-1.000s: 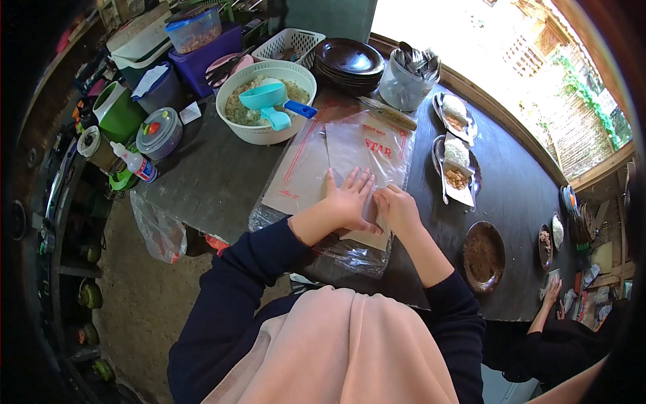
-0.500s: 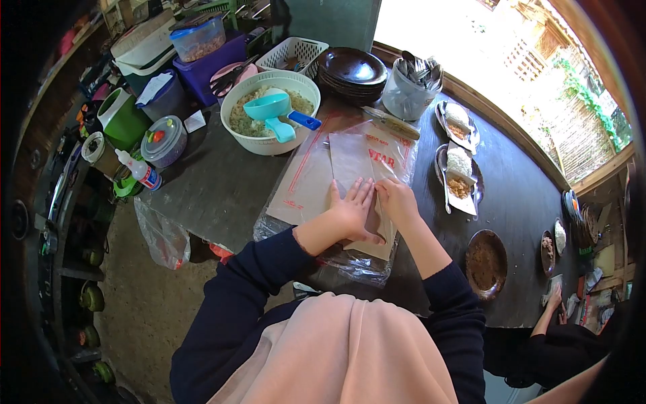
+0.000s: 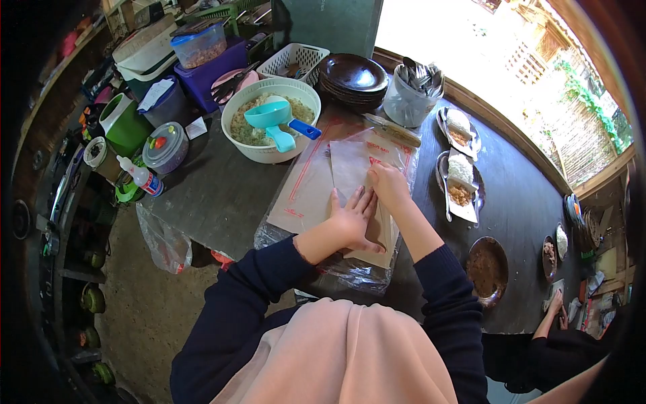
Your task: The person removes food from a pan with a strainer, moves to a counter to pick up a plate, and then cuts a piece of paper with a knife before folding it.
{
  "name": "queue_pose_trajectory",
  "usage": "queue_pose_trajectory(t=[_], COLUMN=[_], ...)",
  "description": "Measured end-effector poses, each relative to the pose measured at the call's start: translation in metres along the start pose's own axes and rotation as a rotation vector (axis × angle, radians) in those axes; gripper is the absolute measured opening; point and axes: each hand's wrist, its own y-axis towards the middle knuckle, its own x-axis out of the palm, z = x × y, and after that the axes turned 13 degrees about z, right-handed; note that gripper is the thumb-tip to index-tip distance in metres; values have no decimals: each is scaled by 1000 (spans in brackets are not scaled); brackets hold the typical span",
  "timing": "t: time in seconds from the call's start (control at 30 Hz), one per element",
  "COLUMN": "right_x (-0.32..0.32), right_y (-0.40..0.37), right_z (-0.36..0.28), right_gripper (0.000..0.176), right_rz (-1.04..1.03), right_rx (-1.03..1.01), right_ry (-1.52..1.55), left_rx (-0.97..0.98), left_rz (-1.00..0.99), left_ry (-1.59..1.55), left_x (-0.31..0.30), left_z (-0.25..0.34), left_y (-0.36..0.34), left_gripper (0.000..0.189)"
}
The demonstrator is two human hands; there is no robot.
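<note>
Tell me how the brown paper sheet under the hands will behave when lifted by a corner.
Probably floppy: the brown paper sheet looks thin and lies flat. Likely light and apt to slide, since it rests on a glossy plastic-wrapped stack and the left hand presses flat on it.

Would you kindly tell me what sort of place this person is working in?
Probably a small open-sided food stall or rustic kitchen: a big white plastic bowl of cooked rice, a stack of dark round plates, and brown wrapping-paper sheets on a dark wooden counter.
</note>
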Motion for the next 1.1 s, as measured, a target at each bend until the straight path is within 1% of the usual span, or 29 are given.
queue_pose_trajectory(t=[0.17, 0.23, 0.33, 0.43, 0.53, 0.87, 0.93, 1.1], right_x=[16, 22, 27, 31, 35, 40, 38, 42], right_y=[17, 24, 32, 37, 42, 57, 60, 64], right_z=[4, 6, 9, 11, 14, 18, 17, 16], right_gripper=[17, 18, 18, 17, 16, 9, 9, 10], right_rz=[29, 23, 25, 59, 80, 78, 24, 57], right_rx=[14, 67, 78, 42, 57, 40, 83, 127], right_ry=[-15, -72, -70, -82, -56, -101, -77, -57], left_rx=[0, -1, 7, 8, 7, 11, 17, 24], left_rz=[26, 19, 30, 27, 35, 40, 72, 91], left_ry=[-3, -8, 5, 9, -10, -7, 7, 22], left_x=[2, 0, 2, 0, 0, 0, 2, 5], left_z=[-1, 0, -1, 0, -1, 0, -1, -3], left_y=[0, -1, -1, -1, -1, -1, -1, 0], left_gripper=[131, 130, 129, 128, 128, 127, 127, 127])
